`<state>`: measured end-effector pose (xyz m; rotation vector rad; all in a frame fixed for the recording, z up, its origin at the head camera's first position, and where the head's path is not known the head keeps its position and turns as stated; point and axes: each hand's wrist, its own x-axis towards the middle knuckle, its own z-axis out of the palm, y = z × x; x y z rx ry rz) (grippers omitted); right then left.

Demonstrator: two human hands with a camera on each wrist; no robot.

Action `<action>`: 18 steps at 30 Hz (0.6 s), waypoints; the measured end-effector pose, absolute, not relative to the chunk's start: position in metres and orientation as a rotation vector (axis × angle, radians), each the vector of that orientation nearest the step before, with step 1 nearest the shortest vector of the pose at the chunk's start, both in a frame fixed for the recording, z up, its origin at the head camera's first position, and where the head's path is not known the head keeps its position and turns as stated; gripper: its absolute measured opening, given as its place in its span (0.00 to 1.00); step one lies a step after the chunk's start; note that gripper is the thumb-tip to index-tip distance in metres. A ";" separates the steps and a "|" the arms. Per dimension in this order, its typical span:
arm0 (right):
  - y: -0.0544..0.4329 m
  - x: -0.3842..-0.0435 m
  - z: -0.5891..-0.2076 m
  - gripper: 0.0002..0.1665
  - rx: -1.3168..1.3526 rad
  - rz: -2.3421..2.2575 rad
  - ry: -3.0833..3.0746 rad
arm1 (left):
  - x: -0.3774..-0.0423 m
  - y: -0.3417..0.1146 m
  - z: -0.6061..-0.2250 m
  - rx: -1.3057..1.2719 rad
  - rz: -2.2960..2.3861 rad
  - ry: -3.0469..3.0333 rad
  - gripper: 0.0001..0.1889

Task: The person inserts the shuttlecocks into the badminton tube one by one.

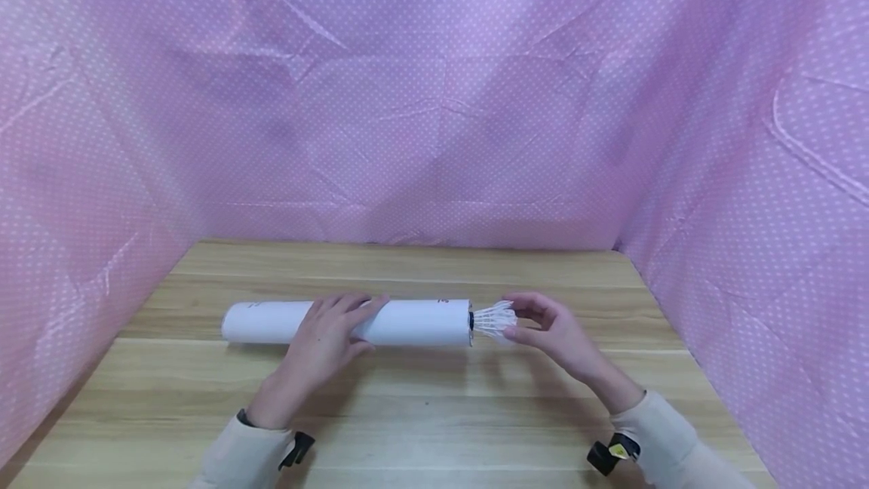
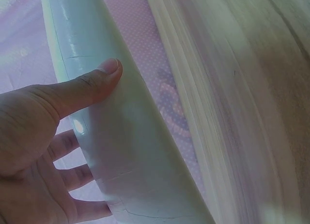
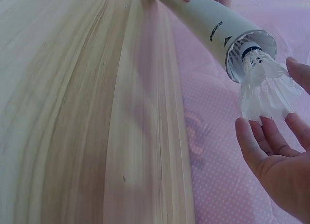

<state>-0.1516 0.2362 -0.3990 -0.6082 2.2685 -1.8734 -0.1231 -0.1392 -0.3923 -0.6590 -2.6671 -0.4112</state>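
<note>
A long white shuttlecock tube (image 1: 414,321) lies crosswise over the table, its open mouth facing right. My left hand (image 1: 322,342) grips it around the middle; in the left wrist view the thumb (image 2: 104,79) presses on one side while the other fingers reach behind. At the mouth is a white shuttlecock (image 3: 266,86), its dark-banded base just within the opening and its feather skirt outside. My right hand (image 1: 560,334) holds the skirt's wide rim with thumb and fingertips. More feathers show inside the mouth around the base. How full the tube is stays hidden.
The wooden tabletop (image 1: 421,421) stretches beneath both hands, with shadows below them. Pink dotted cloth (image 1: 434,112) hangs behind the table and along both sides. A dark strapped device (image 1: 614,455) sits at the right wrist, another (image 1: 296,450) at the left.
</note>
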 end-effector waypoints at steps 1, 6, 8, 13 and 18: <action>0.235 -0.152 -0.399 0.32 -0.609 -1.874 2.267 | -0.123 -0.139 -0.392 -0.660 -0.410 -2.665 0.43; 0.227 -0.152 -0.399 0.32 -0.622 -1.887 2.249 | -0.122 -0.137 -0.391 -0.666 -0.416 -2.657 0.43; 0.223 -0.152 -0.399 0.31 -0.633 -1.898 2.237 | -0.122 -0.137 -0.391 -0.667 -0.417 -2.654 0.43; 0.214 -0.152 -0.401 0.31 -0.669 -1.918 2.212 | -0.123 -0.136 -0.392 -0.675 -0.411 -2.648 0.43; 0.208 -0.152 -0.402 0.31 -0.701 -1.910 2.203 | -0.123 -0.136 -0.392 -0.669 -0.410 -2.655 0.43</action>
